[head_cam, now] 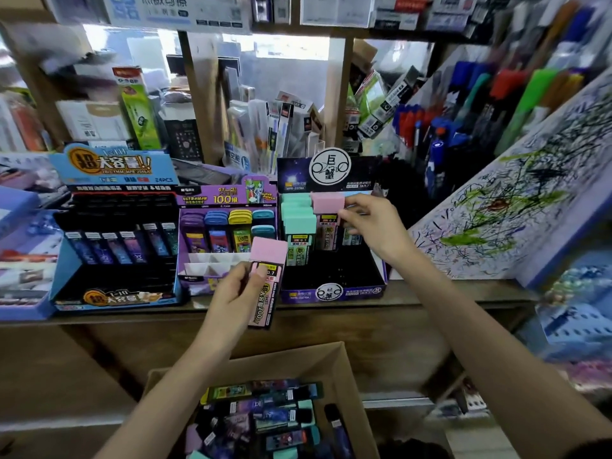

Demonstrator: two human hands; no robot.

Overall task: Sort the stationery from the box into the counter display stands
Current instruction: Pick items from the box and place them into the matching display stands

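Stationery waiting to be sorted fills the cardboard box, below and in front of the purple stand on the counter. Teal-capped cases fill the stand's back-left rows; its front floor is bare. Your right hand is at the stand's back row, thumb and fingers pinching a pink-capped case that stands upright just beside the teal ones. Your left hand hovers before the stand's left corner, fingers curled round a second pink case, upright, clear of the stand. Step reads as placing. Next, probably seat the right-hand case, let go, then slot the left one beside it, cap up.
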